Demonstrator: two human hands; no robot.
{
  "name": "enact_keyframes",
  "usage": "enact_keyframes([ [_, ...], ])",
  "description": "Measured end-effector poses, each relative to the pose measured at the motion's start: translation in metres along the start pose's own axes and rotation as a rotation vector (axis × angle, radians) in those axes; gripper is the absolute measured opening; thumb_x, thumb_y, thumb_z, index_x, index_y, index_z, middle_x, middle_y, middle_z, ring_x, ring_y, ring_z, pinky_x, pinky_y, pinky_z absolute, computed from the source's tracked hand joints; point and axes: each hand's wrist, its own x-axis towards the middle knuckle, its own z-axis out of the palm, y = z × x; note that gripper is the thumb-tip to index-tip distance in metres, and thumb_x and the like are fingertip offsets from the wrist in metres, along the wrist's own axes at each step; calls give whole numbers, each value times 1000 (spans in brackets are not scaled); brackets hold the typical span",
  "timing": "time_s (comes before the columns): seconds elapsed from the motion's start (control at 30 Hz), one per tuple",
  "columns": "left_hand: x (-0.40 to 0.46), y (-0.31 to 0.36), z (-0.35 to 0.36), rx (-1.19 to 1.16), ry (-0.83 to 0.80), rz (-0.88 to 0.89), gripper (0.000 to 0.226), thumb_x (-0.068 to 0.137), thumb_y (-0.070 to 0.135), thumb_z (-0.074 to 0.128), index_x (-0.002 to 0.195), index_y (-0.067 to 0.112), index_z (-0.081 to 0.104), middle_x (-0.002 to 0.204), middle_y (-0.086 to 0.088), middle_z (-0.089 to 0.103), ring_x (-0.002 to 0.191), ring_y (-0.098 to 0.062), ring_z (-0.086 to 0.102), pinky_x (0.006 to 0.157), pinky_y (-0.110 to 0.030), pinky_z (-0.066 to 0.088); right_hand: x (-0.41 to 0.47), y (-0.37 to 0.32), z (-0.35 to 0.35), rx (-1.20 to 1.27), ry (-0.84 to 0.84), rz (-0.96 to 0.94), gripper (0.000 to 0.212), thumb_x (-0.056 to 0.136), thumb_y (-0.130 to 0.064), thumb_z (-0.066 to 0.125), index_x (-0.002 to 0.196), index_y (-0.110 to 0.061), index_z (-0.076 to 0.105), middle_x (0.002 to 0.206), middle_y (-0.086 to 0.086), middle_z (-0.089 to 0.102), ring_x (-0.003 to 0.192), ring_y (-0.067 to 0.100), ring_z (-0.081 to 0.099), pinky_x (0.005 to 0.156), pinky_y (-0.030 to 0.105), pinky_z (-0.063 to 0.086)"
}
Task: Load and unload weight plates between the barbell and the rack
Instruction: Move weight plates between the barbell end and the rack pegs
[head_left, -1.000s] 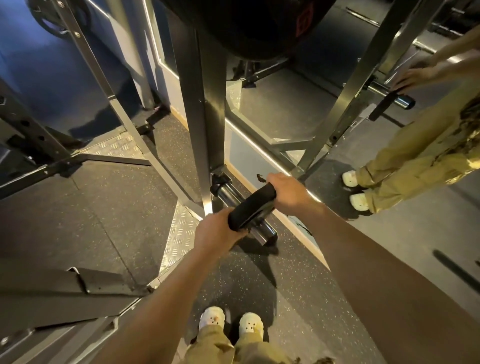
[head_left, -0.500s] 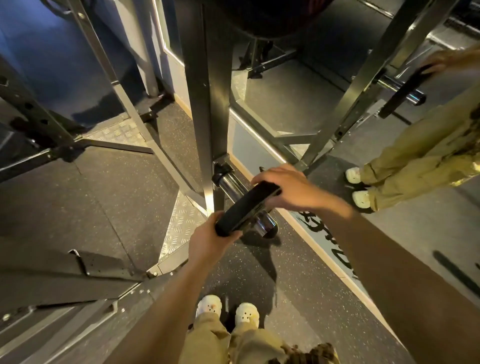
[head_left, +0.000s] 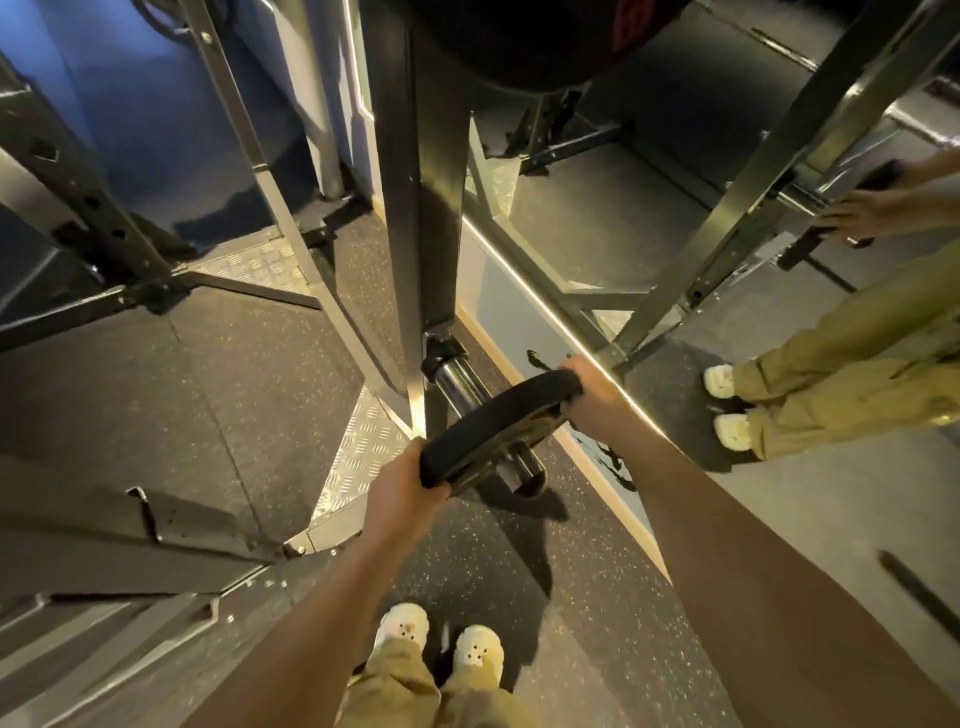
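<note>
1. The weight plate (head_left: 496, 428) is at the middle of the scene, on or just at the end of the chrome barbell sleeve (head_left: 470, 397), which sticks out toward the person from the rack upright (head_left: 426, 218).
2. It is held edge-up so that its hole meets the sleeve; whether it goes on or comes off, I cannot tell.
3. The left hand (head_left: 402, 491) grasps the near-left rim of the plate, fingers curled under it.
4. The right hand (head_left: 595, 397) grasps the far-right rim in the same clenched way.
5. Both forearms reach forward and down, almost straight, one grip on each side, I think to keep the plate level.
6. On the right, a mirror (head_left: 675, 223) shows the same pose.
</note>
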Motion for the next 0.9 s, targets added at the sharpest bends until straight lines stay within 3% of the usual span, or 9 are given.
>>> enact_keyframes([
  [0.07, -3, -3, 4, -30, 14, -44, 38, 86, 8, 67, 121, 18, 56, 101, 1, 62, 90, -15, 56, 62, -16, 38, -7, -6, -3, 16, 42, -98, 27, 84, 1, 56, 99, -22, 52, 105, 4, 56, 99, 21, 55, 92, 38, 48],
  [0.17, -11, -2, 13, -56, 31, -91, 43, 85, 7, 68, 125, 16, 56, 111, -7, 67, 95, -21, 60, 81, -28, 48, -12, -3, -6, -78, 12, -161, 32, 81, 0, 63, 95, -25, 49, 102, 0, 54, 99, 16, 52, 91, 33, 46],
  [0.27, -25, 3, 24, -36, 33, -68, 41, 85, 12, 69, 124, 19, 58, 107, -5, 69, 95, -24, 65, 88, -37, 54, -20, 14, -7, -130, 104, -347, 27, 77, -8, 70, 91, -22, 52, 91, 3, 57, 86, 23, 57, 80, 43, 52],
  [0.43, -36, 5, 29, 46, 6, -17, 39, 86, 14, 66, 124, 23, 59, 100, 0, 69, 89, -18, 65, 81, -28, 52, -36, 39, -9, -164, 165, -472, 17, 75, -11, 69, 86, -5, 58, 80, 10, 60, 74, 26, 59, 69, 40, 54],
  [0.5, -39, 6, 29, 33, -2, -24, 41, 85, 12, 66, 124, 22, 59, 94, 3, 65, 84, -17, 62, 79, -28, 53, -39, 39, -11, -214, 162, -441, 16, 78, -7, 70, 88, -6, 57, 81, 8, 58, 75, 24, 58, 71, 37, 53],
  [0.57, -42, 7, 30, 30, -14, -33, 42, 85, 12, 67, 125, 22, 58, 93, 4, 63, 82, -15, 60, 81, -29, 54, -46, 42, -11, -221, 166, -418, 17, 78, -4, 71, 87, -9, 56, 79, 1, 55, 74, 19, 56, 68, 23, 48],
  [0.67, -52, 0, 39, 73, -82, -31, 41, 87, 14, 67, 125, 25, 58, 100, 4, 65, 93, -15, 62, 89, -30, 54, -75, 54, -7, -202, 145, -365, 19, 78, -7, 72, 84, -16, 56, 78, -10, 54, 69, 0, 51, 67, 9, 34],
  [0.8, -74, -27, 69, 169, -253, -9, 39, 85, 18, 68, 119, 35, 60, 99, 16, 63, 90, -1, 54, 90, -19, 47, -132, 95, 28, -95, -40, -37, 16, 85, -17, 68, 81, -27, 56, 78, -12, 61, 75, -4, 57, 70, 14, 42],
  [0.9, -79, -38, 81, 132, -366, -44, 33, 83, 16, 68, 107, 37, 63, 92, 20, 61, 91, 0, 55, 98, -27, 48, -155, 119, 46, -18, -150, 84, 12, 85, -17, 68, 84, -26, 61, 82, -10, 65, 79, 0, 61, 81, 27, 53],
])
